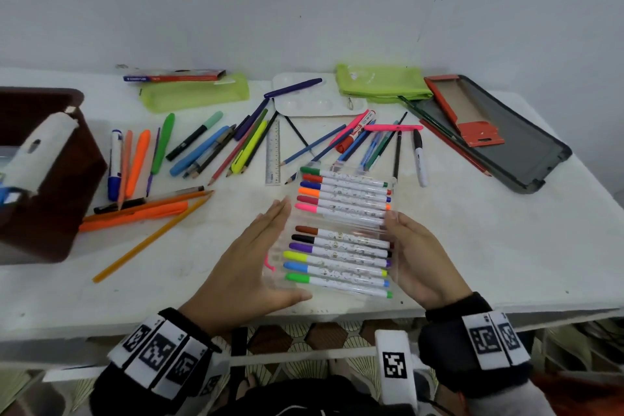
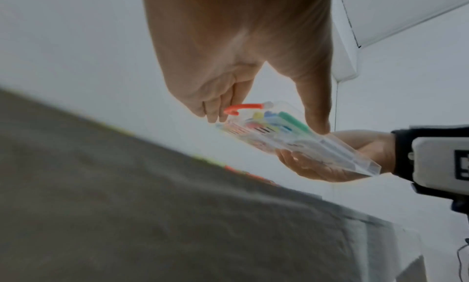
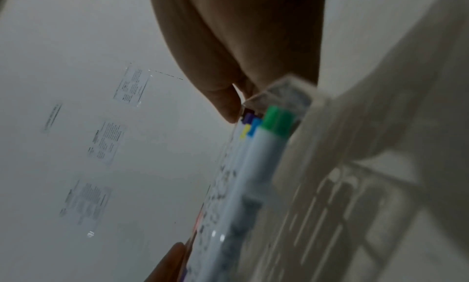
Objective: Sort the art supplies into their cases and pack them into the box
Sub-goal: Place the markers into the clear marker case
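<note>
A clear plastic marker case point(image 1: 341, 240) full of coloured felt markers is held a little above the white table's point(image 1: 506, 246) front edge. My left hand point(image 1: 270, 246) lies along its left side, fingers stretched forward and thumb at the near corner. In the left wrist view that left hand point(image 2: 264, 121) spans the case point(image 2: 291, 137) between fingertips and thumb. My right hand point(image 1: 415, 253) grips the right side, and its fingers point(image 2: 330, 166) cup the underside. The right wrist view shows the green marker ends point(image 3: 276, 119) close up inside the case.
A dark brown box point(image 1: 50, 219) stands at the left edge. Loose pens, pencils and a ruler point(image 1: 273, 152) are scattered across the middle. At the back lie two green pouches point(image 1: 196, 94) point(image 1: 381, 83) and a white palette point(image 1: 314, 101), and at the right an open grey case point(image 1: 506, 142).
</note>
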